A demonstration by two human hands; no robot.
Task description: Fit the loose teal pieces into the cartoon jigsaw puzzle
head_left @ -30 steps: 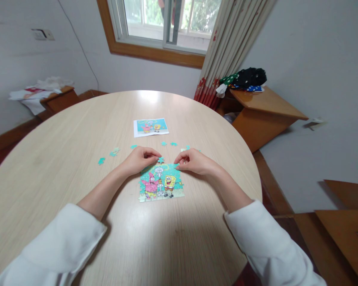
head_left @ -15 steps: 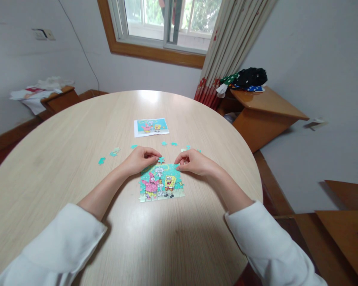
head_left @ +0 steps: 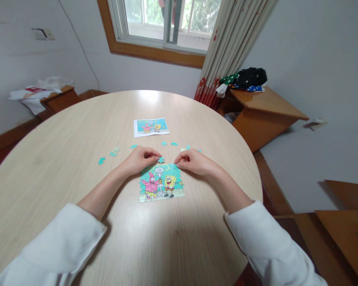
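Note:
A jigsaw puzzle (head_left: 162, 184) showing three cartoon figures on turquoise lies joined on the table, its outer edges uneven with tabs. Just above its top edge, my left hand (head_left: 139, 159) pinches a turquoise puzzle piece (head_left: 161, 160) between thumb and fingertips. My right hand (head_left: 194, 161) is at the puzzle's top right corner, thumb and fingers drawn together; whether a piece is between them is hidden. Behind the hands lie loose turquoise pieces, among them a piece (head_left: 102, 161) at the left and another piece (head_left: 174, 144) near the middle.
A printed reference picture (head_left: 151, 127) lies farther back on the round wooden table (head_left: 62, 159). Cloths (head_left: 250, 78) are heaped on a wooden cabinet (head_left: 268, 107) at the right. White papers (head_left: 35, 93) rest on a stand at the left. A curtain (head_left: 223, 43) hangs beside the window.
The fingers of my right hand have closed together a little at the puzzle's corner. My left hand and its piece have stayed in place.

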